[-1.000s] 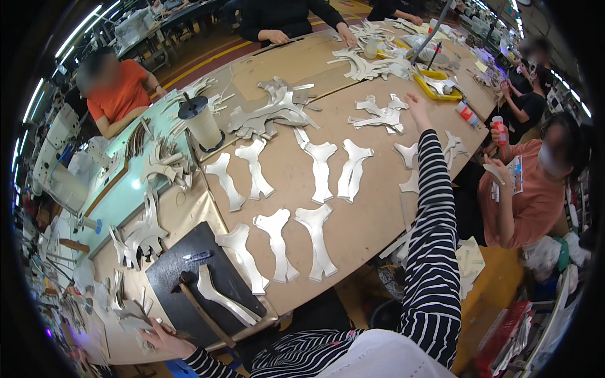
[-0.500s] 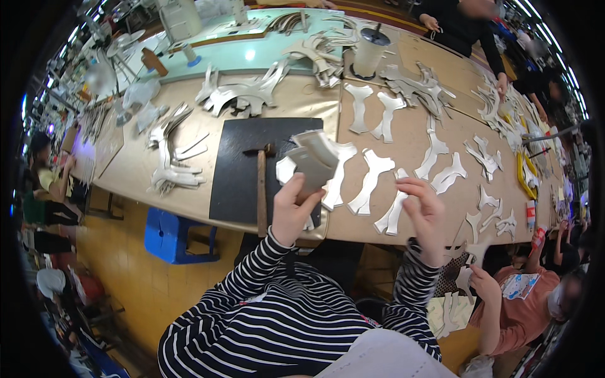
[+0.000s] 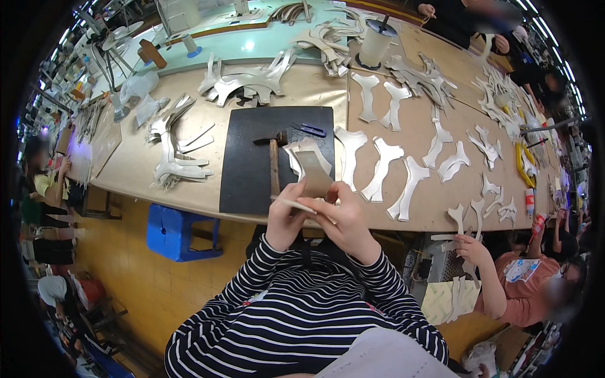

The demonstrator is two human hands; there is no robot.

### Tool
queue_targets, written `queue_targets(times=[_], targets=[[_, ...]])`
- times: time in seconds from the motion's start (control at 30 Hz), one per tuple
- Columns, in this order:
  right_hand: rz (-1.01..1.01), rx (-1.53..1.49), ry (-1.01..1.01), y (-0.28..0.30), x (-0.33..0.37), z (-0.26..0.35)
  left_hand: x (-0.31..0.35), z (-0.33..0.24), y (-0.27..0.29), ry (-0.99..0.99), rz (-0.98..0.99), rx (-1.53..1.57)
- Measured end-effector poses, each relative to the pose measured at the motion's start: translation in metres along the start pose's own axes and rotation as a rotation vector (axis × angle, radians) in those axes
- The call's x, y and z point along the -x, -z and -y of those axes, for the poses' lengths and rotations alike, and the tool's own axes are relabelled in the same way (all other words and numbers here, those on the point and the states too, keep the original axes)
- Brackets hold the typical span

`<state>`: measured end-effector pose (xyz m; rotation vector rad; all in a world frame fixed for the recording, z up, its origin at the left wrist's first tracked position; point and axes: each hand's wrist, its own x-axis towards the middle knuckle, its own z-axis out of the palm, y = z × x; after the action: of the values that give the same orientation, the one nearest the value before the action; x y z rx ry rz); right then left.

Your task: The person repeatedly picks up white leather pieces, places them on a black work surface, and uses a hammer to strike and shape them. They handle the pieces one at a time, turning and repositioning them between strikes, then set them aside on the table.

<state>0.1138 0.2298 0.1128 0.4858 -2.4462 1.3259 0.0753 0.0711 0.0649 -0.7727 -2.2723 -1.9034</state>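
Head view. Left hand (image 3: 287, 217) and right hand (image 3: 343, 220) close together just off the near edge of the bench (image 3: 189, 189), both clamped on a pale cut piece (image 3: 310, 171) held up over the near right corner of the black mat (image 3: 252, 170). Piece upright, broad end up, looking doubled or folded; a thin pale strip (image 3: 301, 206) pinched across between the fingers (image 3: 296, 192). Step in hand, by the look of it: folding or pairing the piece by hand before laying it down. Next move likely calling for a firm pinch along the fold and a flat spot on the mat, close to the hammer (image 3: 274, 167), which lies untouched with its handle toward the near edge. Small blue snips (image 3: 310, 130) at the mat's far right corner.

Right of the mat, rows of like white pieces (image 3: 384, 167) flat on the bench. Left of it, a loose stack (image 3: 176, 151); further heaps (image 3: 246, 82) along the far edge.

Containers: a pale cylindrical pot (image 3: 376, 45) near the far edge, something dark standing in it, contents otherwise not to be made out. A yellow tray (image 3: 523, 165) toward the right edge, contents unclear. Blue stool (image 3: 179, 233) on the floor below the near edge. A co-worker (image 3: 523, 283) off the right corner, hand on more pieces.
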Motion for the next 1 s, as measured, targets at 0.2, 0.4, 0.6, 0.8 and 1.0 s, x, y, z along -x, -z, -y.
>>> queue_targets(times=[0.2, 0.4, 0.6, 0.8, 1.0], targets=[[0.024, -0.012, -0.035, -0.016, 0.012, -0.003, 0.010, 0.011, 0.012, -0.032, 0.035, -0.152], [-0.143, -0.073, -0.218, -0.008, 0.006, -0.020, 0.020, 0.025, 0.041, 0.174, -0.119, -0.023], [-0.158, 0.032, -0.324, -0.025, -0.029, -0.091, 0.025, 0.037, 0.072, 0.214, -0.240, -0.101], [-0.050, 0.276, -0.304, -0.069, -0.057, -0.138, 0.028, 0.028, 0.069, 0.221, -0.232, -0.129], [-0.114, 0.351, -0.241, -0.082, -0.055, -0.142, 0.030, 0.029, 0.070, 0.103, -0.205, -0.192]])
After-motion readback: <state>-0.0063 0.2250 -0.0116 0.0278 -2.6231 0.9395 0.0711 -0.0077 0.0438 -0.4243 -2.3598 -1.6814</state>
